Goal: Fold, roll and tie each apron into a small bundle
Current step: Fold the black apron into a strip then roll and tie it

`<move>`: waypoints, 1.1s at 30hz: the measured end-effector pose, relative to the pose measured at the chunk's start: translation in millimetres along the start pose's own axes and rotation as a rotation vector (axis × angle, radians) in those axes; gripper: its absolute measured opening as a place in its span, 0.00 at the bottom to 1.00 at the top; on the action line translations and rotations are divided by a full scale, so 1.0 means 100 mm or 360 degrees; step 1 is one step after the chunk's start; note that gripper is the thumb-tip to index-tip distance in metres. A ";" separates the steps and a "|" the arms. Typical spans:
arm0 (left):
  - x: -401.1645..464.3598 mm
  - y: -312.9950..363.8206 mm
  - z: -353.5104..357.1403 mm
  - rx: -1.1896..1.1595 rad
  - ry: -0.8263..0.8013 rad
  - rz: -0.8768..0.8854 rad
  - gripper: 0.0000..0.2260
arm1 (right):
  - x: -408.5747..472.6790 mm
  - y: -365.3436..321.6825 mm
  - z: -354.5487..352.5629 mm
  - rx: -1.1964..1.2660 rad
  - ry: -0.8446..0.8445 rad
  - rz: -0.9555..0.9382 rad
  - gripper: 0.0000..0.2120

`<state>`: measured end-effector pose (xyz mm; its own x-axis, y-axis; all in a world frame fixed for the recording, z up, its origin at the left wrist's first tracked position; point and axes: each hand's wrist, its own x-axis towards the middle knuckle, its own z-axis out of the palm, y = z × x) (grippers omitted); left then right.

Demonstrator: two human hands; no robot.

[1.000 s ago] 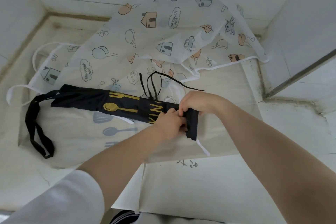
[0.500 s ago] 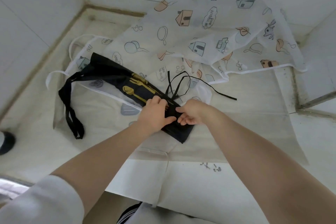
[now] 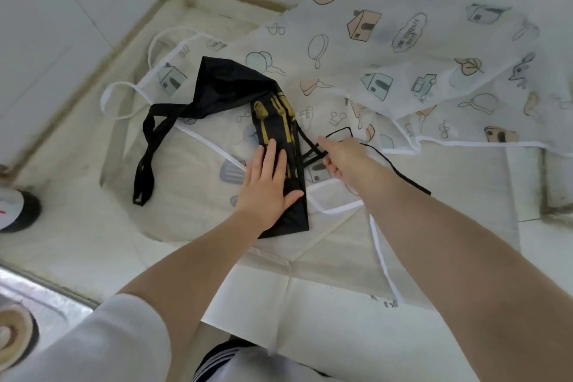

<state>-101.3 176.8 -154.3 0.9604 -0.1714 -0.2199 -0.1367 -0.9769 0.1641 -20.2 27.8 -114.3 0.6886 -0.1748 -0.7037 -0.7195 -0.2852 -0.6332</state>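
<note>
While the flat left hand (image 3: pixel 267 183) pins the limp, slippery-looking black apron (image 3: pixel 279 133), the right hand (image 3: pixel 341 158) pinches its thin tie (image 3: pixel 400 169).

The person wears a white long-sleeved top; the left sleeve (image 3: pixel 93 341) is pushed up above the elbow, leaving the forearm bare. The right arm (image 3: pixel 449 257) shows no sleeve. Dark clothing with white stripes (image 3: pixel 217 357) shows at the bottom edge.
</note>
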 end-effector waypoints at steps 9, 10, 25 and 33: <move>0.08 0.05 0.03 0.0166 -0.0111 0.0322 0.44 | 0.15 -0.03 0.16 0.0292 -0.0170 0.0002 0.12; 0.09 0.04 0.03 0.0170 -0.0125 0.0307 0.44 | 0.17 -0.07 0.12 0.0315 -0.0142 -0.0015 0.12; 0.15 0.06 -0.02 0.0043 -0.0368 0.0220 0.47 | 0.10 -0.03 -0.71 0.1306 0.0015 -0.0106 0.10; 0.20 -0.15 -0.09 -0.0759 -0.0317 0.0290 0.20 | -0.15 0.09 -0.74 -0.0740 0.0352 -0.0029 0.24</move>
<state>-77.6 189.4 -152.6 0.8605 -0.3983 -0.3176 -0.1266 -0.7711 0.6240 -30.3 -41.5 -85.2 0.7393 -0.3467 -0.5774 -0.6258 -0.6703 -0.3988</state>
